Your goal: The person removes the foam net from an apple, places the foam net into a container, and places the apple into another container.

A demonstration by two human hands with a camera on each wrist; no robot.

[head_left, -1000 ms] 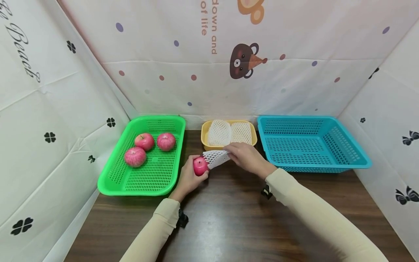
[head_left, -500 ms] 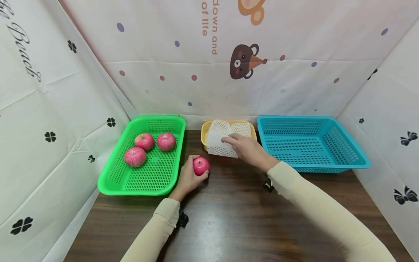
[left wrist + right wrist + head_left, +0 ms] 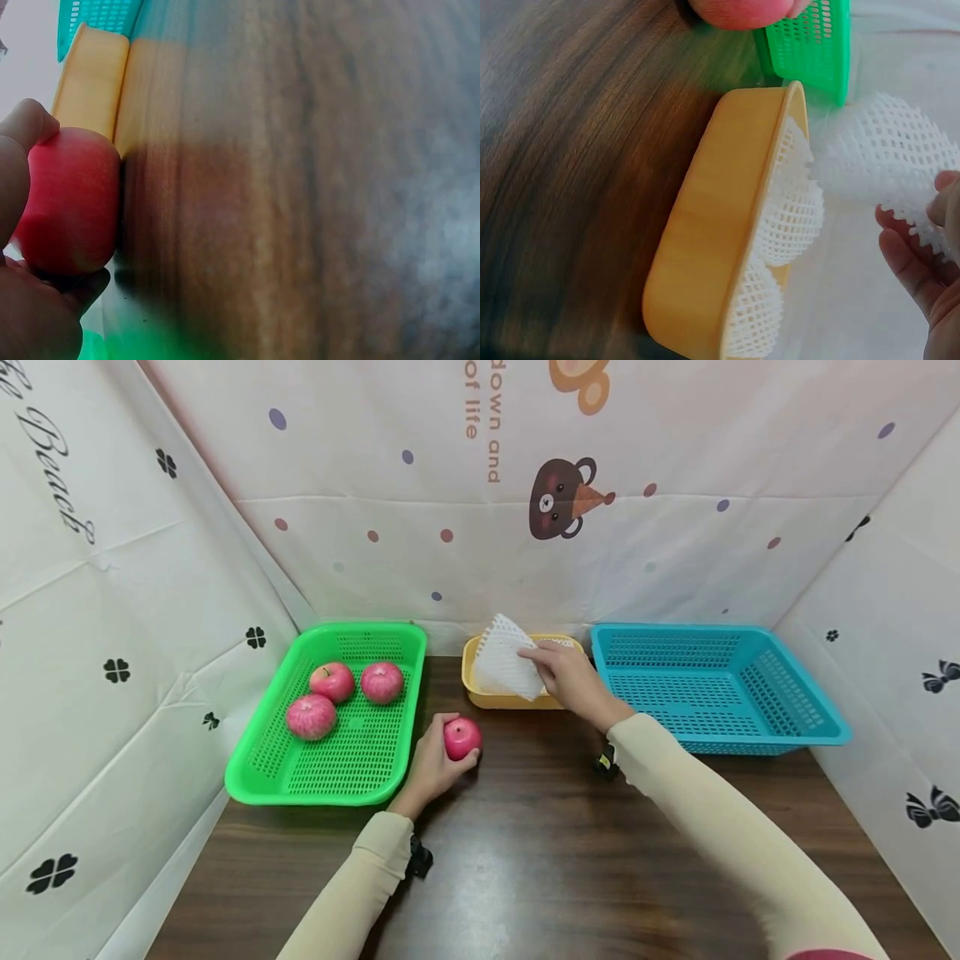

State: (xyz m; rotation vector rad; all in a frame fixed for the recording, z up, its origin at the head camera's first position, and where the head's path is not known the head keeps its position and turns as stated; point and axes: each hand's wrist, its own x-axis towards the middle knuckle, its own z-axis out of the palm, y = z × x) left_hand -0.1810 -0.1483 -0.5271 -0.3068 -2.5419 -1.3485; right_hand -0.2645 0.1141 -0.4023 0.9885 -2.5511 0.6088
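A red apple [image 3: 462, 739] stands on the dark wooden table, and my left hand [image 3: 437, 764] grips it from its left side. In the left wrist view the thumb and fingers curl round the apple [image 3: 71, 202]. My right hand [image 3: 573, 681] pinches a white foam net sleeve [image 3: 506, 660] by its edge, over the small yellow basket [image 3: 510, 702]. The right wrist view shows the held foam net sleeve [image 3: 889, 150] hanging apart from the basket [image 3: 712, 210]. More foam net sleeves [image 3: 787, 206] lie inside that basket.
A green basket [image 3: 232, 768] with 3 apples [image 3: 311, 717] stands on the left. On the right is a blue basket [image 3: 720, 747]. Printed white cloth [image 3: 360, 568] hangs behind and at both sides of the table.
My right hand has drawn the foam net sleeve away from the apple and lifted it back over the yellow basket. The left hand stays on the apple.
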